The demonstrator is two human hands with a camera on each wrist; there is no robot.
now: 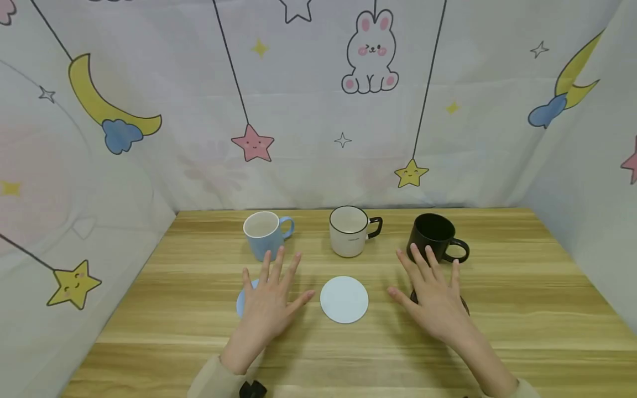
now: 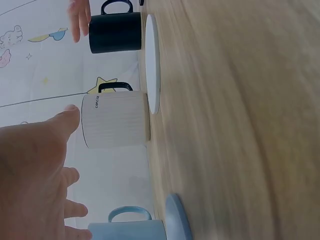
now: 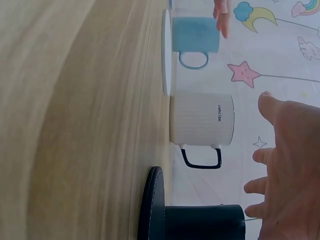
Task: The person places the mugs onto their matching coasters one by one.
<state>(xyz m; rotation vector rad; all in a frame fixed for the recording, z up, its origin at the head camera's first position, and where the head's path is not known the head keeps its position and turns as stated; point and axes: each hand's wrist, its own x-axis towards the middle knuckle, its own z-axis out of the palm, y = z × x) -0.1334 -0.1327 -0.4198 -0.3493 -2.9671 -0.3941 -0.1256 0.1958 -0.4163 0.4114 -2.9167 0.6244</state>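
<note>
With fingers spread, my left hand (image 1: 269,301) hovers palm down over a light blue coaster (image 1: 241,301), partly covering it. Just beyond its fingertips stands a blue mug (image 1: 266,243). My right hand (image 1: 437,304), fingers also spread, hovers above a black coaster (image 1: 465,305) that it mostly hides. A black mug (image 1: 432,235) stands behind those fingertips. Between the hands lies a round white coaster (image 1: 344,300), and behind it a white mug (image 1: 347,237) with a black rim and handle. Both wrist views show the palms raised above the wood, holding nothing.
The wooden table (image 1: 328,359) reaches back to a white cloth backdrop (image 1: 308,110) printed with stars, moons and a rabbit. Cloth also hangs along the left and right sides. A small black object (image 1: 252,389) shows by the left sleeve.
</note>
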